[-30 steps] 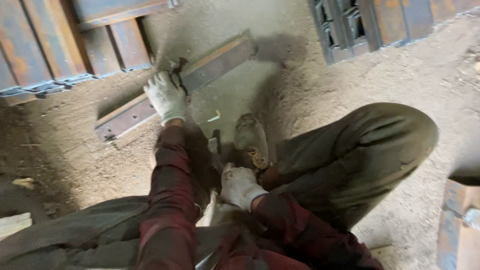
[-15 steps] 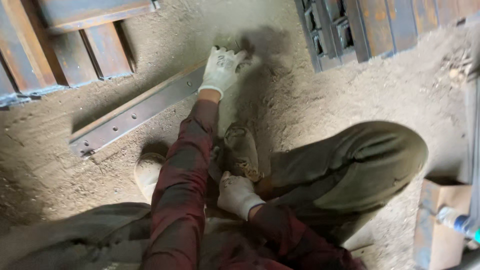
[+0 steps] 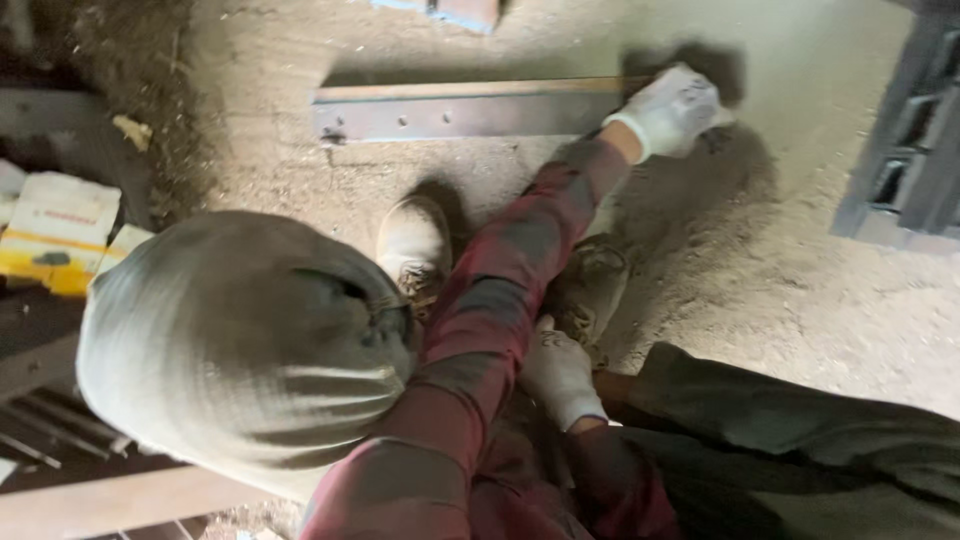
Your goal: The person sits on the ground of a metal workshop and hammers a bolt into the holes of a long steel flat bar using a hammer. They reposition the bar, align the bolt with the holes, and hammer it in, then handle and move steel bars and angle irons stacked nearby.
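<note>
While I crouch on the dirt floor, my left hand is clenched over the right end of the steel angle bar; my right hand rests near my boot, grip indiscernible. Risk: gritty glove slipping, bar dropping toward my feet.

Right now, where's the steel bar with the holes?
In the head view the steel bar lies flat on the dirt floor at top centre, beyond the boots. Its right end is under the gloved left hand.
</note>
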